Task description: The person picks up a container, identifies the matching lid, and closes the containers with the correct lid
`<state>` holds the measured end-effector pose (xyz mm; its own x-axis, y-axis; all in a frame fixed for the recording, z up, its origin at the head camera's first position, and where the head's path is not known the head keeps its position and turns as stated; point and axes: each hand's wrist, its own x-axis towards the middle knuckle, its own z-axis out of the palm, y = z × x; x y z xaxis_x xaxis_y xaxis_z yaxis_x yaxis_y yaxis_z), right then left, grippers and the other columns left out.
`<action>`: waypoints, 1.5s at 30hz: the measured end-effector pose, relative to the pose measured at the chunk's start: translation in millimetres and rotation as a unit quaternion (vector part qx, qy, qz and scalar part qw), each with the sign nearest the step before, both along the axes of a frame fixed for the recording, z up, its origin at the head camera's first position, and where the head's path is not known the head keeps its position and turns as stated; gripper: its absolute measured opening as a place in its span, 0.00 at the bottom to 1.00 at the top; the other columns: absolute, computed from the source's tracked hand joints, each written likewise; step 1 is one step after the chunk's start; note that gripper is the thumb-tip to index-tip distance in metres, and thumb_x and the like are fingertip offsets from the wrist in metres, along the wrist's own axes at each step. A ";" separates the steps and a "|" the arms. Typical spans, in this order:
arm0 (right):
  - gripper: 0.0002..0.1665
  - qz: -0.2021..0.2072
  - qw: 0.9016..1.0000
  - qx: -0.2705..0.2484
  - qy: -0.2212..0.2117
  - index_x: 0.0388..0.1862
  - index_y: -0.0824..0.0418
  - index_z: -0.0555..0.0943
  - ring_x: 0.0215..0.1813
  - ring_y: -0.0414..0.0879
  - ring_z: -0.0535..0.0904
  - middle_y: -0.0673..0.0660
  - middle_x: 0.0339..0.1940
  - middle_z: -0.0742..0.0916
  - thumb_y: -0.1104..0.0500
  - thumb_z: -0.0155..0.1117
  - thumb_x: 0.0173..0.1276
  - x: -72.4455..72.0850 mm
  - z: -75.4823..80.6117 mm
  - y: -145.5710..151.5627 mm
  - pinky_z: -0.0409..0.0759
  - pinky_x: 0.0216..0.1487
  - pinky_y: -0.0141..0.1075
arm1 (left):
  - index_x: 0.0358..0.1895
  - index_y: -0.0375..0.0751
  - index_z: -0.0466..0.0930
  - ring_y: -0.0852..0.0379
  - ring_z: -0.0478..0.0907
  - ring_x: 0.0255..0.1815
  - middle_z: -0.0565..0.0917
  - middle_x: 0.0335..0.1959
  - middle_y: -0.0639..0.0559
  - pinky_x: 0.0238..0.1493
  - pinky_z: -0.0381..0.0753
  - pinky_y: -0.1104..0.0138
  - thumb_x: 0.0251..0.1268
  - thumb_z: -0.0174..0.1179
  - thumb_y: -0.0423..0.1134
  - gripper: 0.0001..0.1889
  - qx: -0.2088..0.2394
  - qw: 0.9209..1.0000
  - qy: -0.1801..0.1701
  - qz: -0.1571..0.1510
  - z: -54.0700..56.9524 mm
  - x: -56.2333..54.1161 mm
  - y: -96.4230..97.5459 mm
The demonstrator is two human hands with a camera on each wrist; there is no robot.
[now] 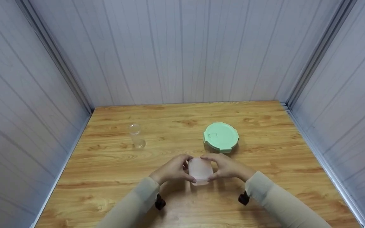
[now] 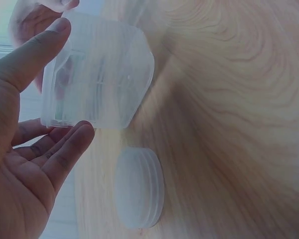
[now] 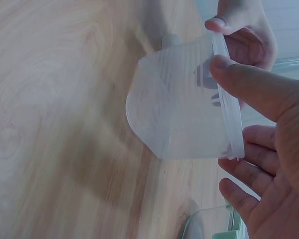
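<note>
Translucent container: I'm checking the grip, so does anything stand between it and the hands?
Nothing visible does: the left hand and right hand touch the container itself; the green-lidded bowl stands farther back.

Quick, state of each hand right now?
Left hand: closed on the translucent, square-topped plastic container, between thumb and fingers.
Right hand: closed on the same container, from its opposite side.

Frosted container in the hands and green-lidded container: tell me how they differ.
The frosted container has a squarish top with rounded corners; the green-lidded container is round.
The frosted container is whitish throughout, while the green-lidded container is topped in mint green.
The left hand and right hand hold the frosted container; the green-lidded container stands on the table, unheld.
Both have see-through walls.
</note>
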<state>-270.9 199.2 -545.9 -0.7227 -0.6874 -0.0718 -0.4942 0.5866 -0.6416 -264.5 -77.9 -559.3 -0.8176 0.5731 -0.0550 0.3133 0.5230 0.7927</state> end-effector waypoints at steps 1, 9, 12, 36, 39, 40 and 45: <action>0.53 -0.004 1.000 -0.002 0.000 0.81 0.67 0.72 0.80 0.66 0.73 0.66 0.80 0.78 0.53 0.86 0.62 0.7 -0.6 0.4 0.71 0.80 0.64 | 0.69 0.35 0.78 0.53 0.82 0.51 0.84 0.53 0.50 0.53 0.88 0.60 0.50 0.88 0.46 0.43 0.000 1.000 -0.001 -0.001 0.4 -0.5 0.6; 0.52 -0.028 0.999 -0.017 0.014 0.83 0.70 0.66 0.83 0.71 0.67 0.72 0.83 0.72 0.49 0.80 0.70 3.8 -9.7 2.4 0.67 0.80 0.69 | 0.83 0.33 0.64 0.45 0.78 0.64 0.77 0.71 0.41 0.58 0.87 0.54 0.59 0.83 0.41 0.51 0.022 0.999 -0.022 0.008 -2.6 -1.6 7.3; 0.50 -0.034 0.999 -0.015 0.022 0.84 0.72 0.64 0.84 0.71 0.65 0.74 0.84 0.70 0.46 0.73 0.76 5.2 -11.7 0.6 0.65 0.82 0.69 | 0.85 0.34 0.60 0.44 0.77 0.67 0.74 0.75 0.41 0.60 0.86 0.53 0.62 0.80 0.40 0.51 0.035 0.999 -0.036 0.012 -4.4 -0.6 10.3; 0.51 -0.035 0.998 0.022 0.056 0.86 0.75 0.56 0.86 0.71 0.60 0.77 0.85 0.64 0.44 0.64 0.82 12.6 -21.2 -6.9 0.61 0.85 0.65 | 0.84 0.31 0.59 0.47 0.81 0.57 0.78 0.65 0.38 0.57 0.88 0.56 0.65 0.79 0.43 0.50 0.070 0.996 -0.050 0.021 -11.8 1.5 14.7; 0.52 -0.036 0.997 0.027 0.058 0.86 0.74 0.56 0.87 0.71 0.59 0.75 0.86 0.64 0.43 0.64 0.82 12.5 -21.4 -5.7 0.60 0.86 0.65 | 0.83 0.33 0.60 0.45 0.83 0.57 0.79 0.64 0.39 0.57 0.88 0.55 0.65 0.80 0.43 0.49 0.071 0.995 -0.059 0.026 -11.5 1.5 14.6; 0.52 -0.037 0.997 0.027 0.057 0.86 0.73 0.56 0.87 0.70 0.59 0.75 0.87 0.64 0.42 0.64 0.82 12.5 -21.4 -5.3 0.60 0.86 0.65 | 0.83 0.33 0.60 0.45 0.83 0.57 0.79 0.64 0.39 0.57 0.88 0.55 0.65 0.80 0.43 0.49 0.071 0.995 -0.061 0.027 -11.6 1.4 14.6; 0.52 -0.040 0.998 0.022 0.053 0.86 0.73 0.57 0.87 0.71 0.59 0.75 0.87 0.64 0.42 0.64 0.82 12.5 -21.7 -3.4 0.60 0.85 0.65 | 0.84 0.34 0.59 0.45 0.85 0.56 0.80 0.64 0.38 0.58 0.89 0.55 0.64 0.80 0.43 0.50 0.071 0.995 -0.068 0.028 -12.2 0.7 16.0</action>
